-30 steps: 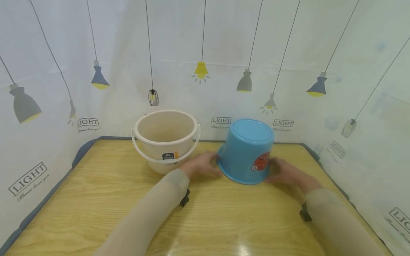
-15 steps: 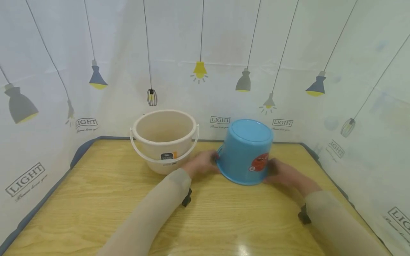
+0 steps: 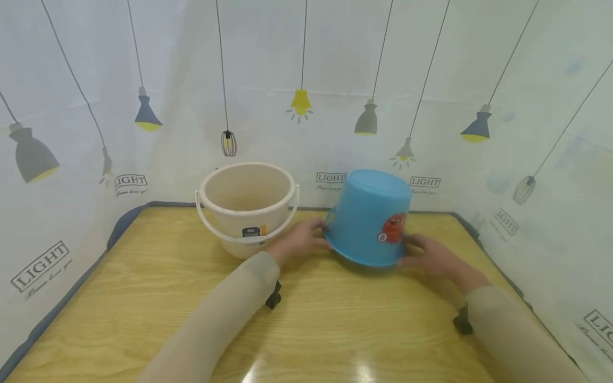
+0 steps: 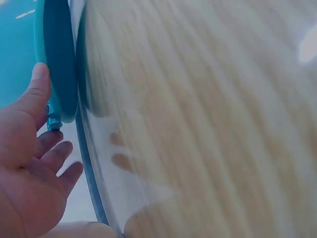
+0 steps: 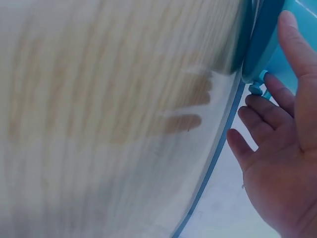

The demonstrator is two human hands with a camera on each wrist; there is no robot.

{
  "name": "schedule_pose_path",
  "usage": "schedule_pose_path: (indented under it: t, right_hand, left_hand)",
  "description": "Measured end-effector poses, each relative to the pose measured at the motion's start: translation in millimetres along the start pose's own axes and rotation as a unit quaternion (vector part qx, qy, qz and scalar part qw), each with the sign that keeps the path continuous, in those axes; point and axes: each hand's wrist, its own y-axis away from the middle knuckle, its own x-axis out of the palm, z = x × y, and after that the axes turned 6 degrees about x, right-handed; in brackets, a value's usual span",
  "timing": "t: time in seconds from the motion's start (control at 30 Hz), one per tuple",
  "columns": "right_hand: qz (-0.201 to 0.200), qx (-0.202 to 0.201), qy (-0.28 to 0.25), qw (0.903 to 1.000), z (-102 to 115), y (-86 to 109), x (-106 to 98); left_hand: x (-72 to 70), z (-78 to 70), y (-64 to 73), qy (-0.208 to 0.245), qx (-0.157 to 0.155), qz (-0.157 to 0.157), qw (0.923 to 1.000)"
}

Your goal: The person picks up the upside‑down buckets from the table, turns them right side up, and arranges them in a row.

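An upside-down blue bucket (image 3: 369,223), with a red label on its side, is tilted just above the tabletop between my hands. On its left side my left hand (image 3: 301,240) grips the rim. The left wrist view shows the thumb (image 4: 37,89) against the bucket wall by the rim, with fingers near the handle joint. My right hand (image 3: 433,258) holds the opposite side of the rim. In the right wrist view its thumb (image 5: 295,44) lies along the bucket wall, and the other fingers are spread near the handle joint (image 5: 256,89).
A cream bucket (image 3: 249,234) with a white handle stands upright to the left of the blue one, beside my left forearm. Both rest areas share a wood-grain table (image 3: 335,330). Lamp-patterned sheeting (image 3: 268,69) closes off the back and sides.
Both hands have closed in on the blue bucket's rim. The bucket has risen slightly and its base has tipped away from me. The cream bucket has stayed put.
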Motion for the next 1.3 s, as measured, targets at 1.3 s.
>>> schedule_pose_path:
  t: [1.3]
  right_hand:
    - [-0.229,0.055,-0.237,0.9426,20,24.8,1]
  left_hand:
    - [23.6,-51.8,15.4,0.23,0.013,-0.233,0.9447]
